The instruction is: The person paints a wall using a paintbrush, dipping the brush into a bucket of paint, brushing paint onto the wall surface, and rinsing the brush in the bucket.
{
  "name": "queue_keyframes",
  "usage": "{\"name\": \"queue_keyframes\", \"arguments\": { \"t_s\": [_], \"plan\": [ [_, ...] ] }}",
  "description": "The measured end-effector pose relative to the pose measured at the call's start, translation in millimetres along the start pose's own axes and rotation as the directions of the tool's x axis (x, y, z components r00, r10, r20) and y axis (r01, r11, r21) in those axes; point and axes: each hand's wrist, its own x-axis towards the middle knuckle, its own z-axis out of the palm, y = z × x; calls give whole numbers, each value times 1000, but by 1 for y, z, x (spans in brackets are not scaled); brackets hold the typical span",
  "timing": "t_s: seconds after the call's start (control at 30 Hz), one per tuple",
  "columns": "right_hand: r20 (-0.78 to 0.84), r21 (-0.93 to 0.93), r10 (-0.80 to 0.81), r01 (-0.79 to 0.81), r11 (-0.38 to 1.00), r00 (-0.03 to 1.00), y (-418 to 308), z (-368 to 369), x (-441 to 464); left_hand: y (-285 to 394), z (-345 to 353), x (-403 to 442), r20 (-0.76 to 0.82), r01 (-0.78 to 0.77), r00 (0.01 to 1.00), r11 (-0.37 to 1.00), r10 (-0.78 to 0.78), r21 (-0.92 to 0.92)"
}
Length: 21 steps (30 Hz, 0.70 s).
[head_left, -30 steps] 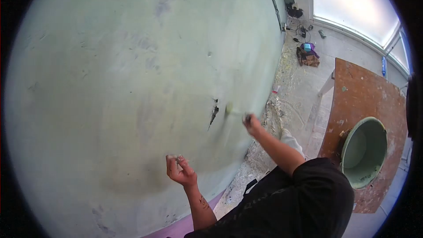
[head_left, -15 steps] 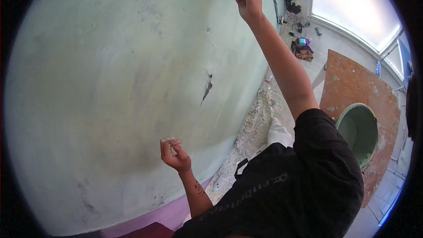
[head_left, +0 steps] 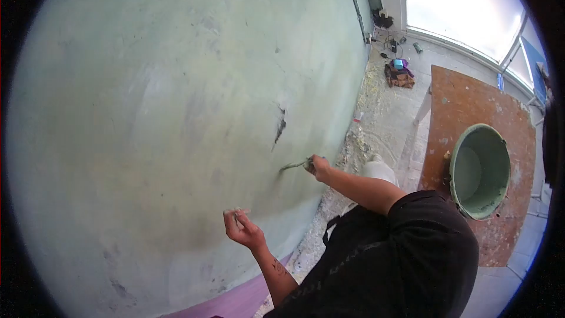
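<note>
My right hand is closed around a putty knife, seen nearly edge-on and smeared pale green. Its far end is against or very close to the pale green wall. Above the blade, a dark crack with broken edges runs through the plaster. Lower down and to the left, my left hand is raised before the wall with its fingers curled together. Whitish smears cover the fingertips; what they may be pinching is too small to make out.
To the right, a green tub stands on a stained brown board. Crumbled debris lies along the wall's foot. Farther off are a bundle of cloth and cables on the floor. A dark pipe runs along the wall.
My right hand has come down the wall with the putty knife, from the top to just below the crack. The left hand stays curled, slightly lower and farther right in view.
</note>
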Motion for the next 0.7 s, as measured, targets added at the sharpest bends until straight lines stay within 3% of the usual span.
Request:
{"name": "queue_keyframes", "arguments": {
  "t_s": [0.07,0.1,0.13,0.17,0.23,0.27,0.37,0.43,0.47,0.53,0.67,0.7],
  "plan": [
    [-110,-65,-282,276,959,953,-51,39,1,0,2,4,8,10,1000,1000,-10,23],
    [20,-395,-607,564,725,795,-80,42,51,1,5,7,0,8,1000,999,-8,34],
    [252,-614,-795,726,309,552,-113,46,104,2,8,10,-8,10,1000,999,-9,45],
    [-23,-99,-572,567,818,820,-177,108,-15,3,13,14,-12,9,1000,999,-8,48],
    [149,-3,-717,725,689,681,-263,165,-75,5,31,21,-29,77,997,996,-76,41],
    [177,36,-734,741,671,656,-303,193,-96,5,44,26,-29,83,996,996,-82,37],
    [422,280,-800,777,563,428,-386,242,-151,10,89,50,-6,78,997,997,-78,16],
    [490,312,-795,779,544,359,-422,246,-139,22,122,67,50,92,994,996,-93,11],
    [482,312,-794,775,550,370,-429,238,-121,26,137,76,59,94,994,995,-96,21],
    [350,297,-825,783,546,443,-427,204,-62,33,162,94,149,-67,986,998,69,-13],
    [78,170,-748,731,661,659,-338,88,50,38,186,109,214,-43,976,999,46,-21],
    [-50,191,-640,636,747,767,-312,59,68,35,190,109,231,-34,972,999,42,-37]
  ]
}}
